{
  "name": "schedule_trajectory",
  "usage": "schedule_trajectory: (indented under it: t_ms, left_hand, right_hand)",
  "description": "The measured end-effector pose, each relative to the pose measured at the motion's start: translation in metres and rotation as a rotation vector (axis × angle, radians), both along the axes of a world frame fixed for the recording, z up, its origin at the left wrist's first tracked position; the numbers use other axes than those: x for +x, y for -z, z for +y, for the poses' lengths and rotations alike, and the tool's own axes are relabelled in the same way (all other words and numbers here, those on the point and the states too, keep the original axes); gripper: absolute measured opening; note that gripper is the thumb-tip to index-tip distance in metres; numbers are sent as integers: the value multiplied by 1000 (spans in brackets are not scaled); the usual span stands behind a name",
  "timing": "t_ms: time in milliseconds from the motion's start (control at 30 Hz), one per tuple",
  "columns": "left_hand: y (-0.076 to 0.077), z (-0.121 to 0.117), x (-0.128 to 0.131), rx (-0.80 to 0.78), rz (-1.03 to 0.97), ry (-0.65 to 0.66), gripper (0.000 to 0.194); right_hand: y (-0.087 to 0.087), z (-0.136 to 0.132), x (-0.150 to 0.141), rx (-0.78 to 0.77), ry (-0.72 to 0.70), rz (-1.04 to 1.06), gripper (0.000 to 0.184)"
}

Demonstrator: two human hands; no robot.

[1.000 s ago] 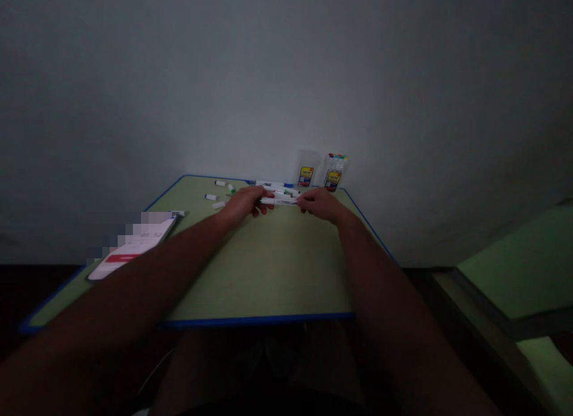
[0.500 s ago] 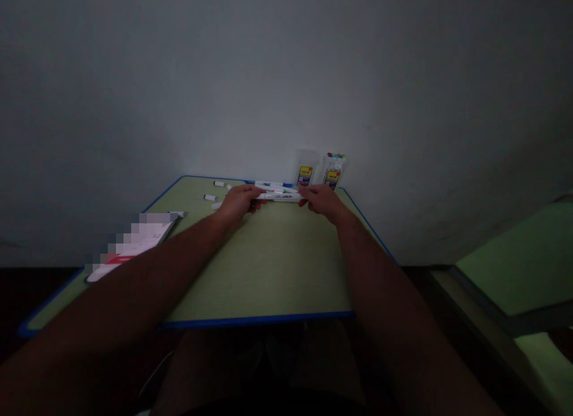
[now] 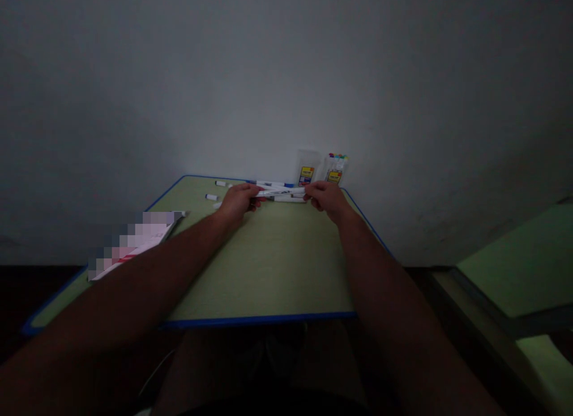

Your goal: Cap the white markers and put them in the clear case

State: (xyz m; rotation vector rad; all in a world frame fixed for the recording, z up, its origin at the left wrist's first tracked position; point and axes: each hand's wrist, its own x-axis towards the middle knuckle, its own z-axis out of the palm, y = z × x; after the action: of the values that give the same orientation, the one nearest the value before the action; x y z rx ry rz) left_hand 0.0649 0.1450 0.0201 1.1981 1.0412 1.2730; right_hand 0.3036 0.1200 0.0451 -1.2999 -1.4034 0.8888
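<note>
At the back of the table, my left hand (image 3: 242, 202) is closed, thumb and fingers pinching the left end of a white marker (image 3: 282, 192). My right hand (image 3: 329, 198) pinches near the same marker's right end, so it spans the gap between both hands. Just in front and below lies another white marker (image 3: 289, 199), partly hidden at its left end by my left fingers. Behind them a white marker with a blue cap (image 3: 286, 185) rests along the table's back edge. The markers overlap, and their tips are too dim to tell apart.
A clear plastic case (image 3: 308, 165) stands against the wall, beside a second case (image 3: 335, 167) with colourful marker ends. Several small white pieces, such as a cap (image 3: 212, 197), lie to the left. A white and red pad (image 3: 138, 249) sits on the blue-edged table (image 3: 277, 261).
My right hand has shifted slightly to the right and up. The white marker in front now shows more fully on the table below the held one. My left hand stays nearly in place.
</note>
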Motion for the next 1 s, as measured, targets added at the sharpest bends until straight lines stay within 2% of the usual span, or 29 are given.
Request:
schedule_trajectory:
  t_ms: [233,533,767,1000]
  left_hand:
    - [-2,-3,1,-22,41,10,12]
    - [3,-2,0,103,133,51,14]
    - [6,-5,-2,201,413,41,26]
    - [9,-6,-1,239,512,66,30]
  right_hand:
    - [4,4,2,58,6,-7,7]
    - [1,4,3,91,61,63,8]
    - [1,7,7,98,107,84,10]
    - [-1,6,7,89,79,140,11]
